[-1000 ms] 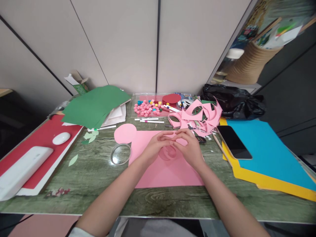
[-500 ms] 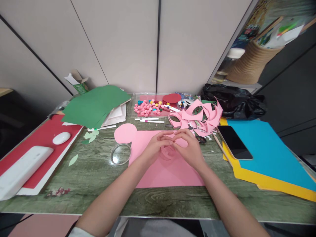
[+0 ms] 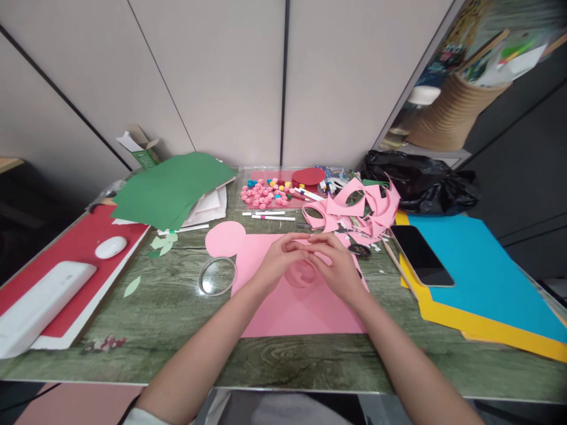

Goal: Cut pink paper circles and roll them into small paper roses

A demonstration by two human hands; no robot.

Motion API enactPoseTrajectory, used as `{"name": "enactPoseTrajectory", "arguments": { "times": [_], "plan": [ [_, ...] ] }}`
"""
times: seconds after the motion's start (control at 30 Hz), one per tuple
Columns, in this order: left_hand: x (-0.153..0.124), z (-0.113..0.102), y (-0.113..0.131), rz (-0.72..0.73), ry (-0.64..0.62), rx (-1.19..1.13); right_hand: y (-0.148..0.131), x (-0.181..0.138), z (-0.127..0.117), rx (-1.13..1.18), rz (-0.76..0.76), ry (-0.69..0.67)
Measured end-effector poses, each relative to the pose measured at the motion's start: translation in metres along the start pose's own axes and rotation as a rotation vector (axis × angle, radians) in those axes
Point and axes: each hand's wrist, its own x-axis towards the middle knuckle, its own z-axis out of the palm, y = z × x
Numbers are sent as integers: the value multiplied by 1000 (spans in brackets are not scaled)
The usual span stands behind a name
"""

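My left hand and my right hand meet over a pink paper sheet, with their fingertips pinched together. A curled pink paper strip shows just below my fingers, its coils hanging loosely over the sheet. My fingers hide the end that they hold. To the left of the sheet lie a pink paper circle and a clear-looking ring of tape. Scissors with dark handles lie beside my right hand, partly under pink scraps.
Pink paper offcuts pile up behind my right hand. A clear tray holds several small pink rolls. Green paper lies back left; a phone rests on blue paper at right. A white mouse sits at left.
My hands have drawn closer together and the right fingers have flattened over the left fingertips. The gap between my right thumb and forefinger has narrowed, and the curled strip has shifted slightly.
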Motion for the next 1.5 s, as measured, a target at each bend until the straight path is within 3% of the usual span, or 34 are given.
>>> {"name": "enactPoseTrajectory", "arguments": {
  "times": [0.33, 0.7, 1.07, 1.27, 1.5],
  "plan": [
    [-1, 3, -3, -34, -37, -73, -3, 1, -3, -34, 66, 112],
    [-1, 4, -5, -38, -2, -86, -6, 2, -4, -40, 76, 81],
    [-2, 2, 2, 3, 41, 44, 6, 0, -1, -44, -69, -23],
    [-3, 5, 0, -19, 12, 37, 2, 2, -2, -45, 36, 112],
    [-4, 7, -1, -31, -32, -7, -4, 3, -4, 6, 96, 126]
  ]
}}
